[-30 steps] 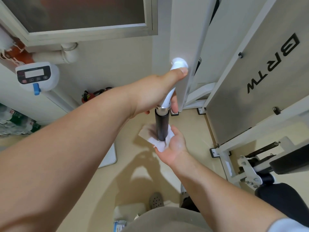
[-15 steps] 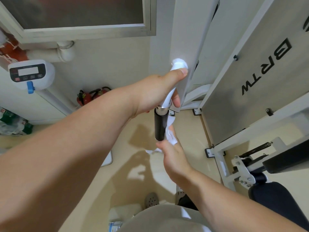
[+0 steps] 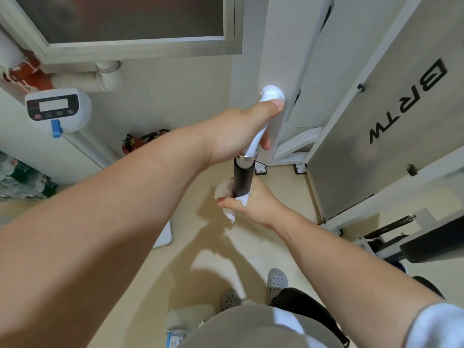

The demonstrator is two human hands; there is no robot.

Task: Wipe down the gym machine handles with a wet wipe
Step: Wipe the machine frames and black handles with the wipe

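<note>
On the black grip, my right hand clasps the wet wipe; my left hand grasps the bar; wiping seems barely begun.

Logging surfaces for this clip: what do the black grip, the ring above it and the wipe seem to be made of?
Black grip: matte, no glare, likely rubber or foam. Ring: shiny silver, probably polished metal. Wipe: thin, white, crumpled, looks like nonwoven cloth, held round the grip's end by the right hand.
</note>
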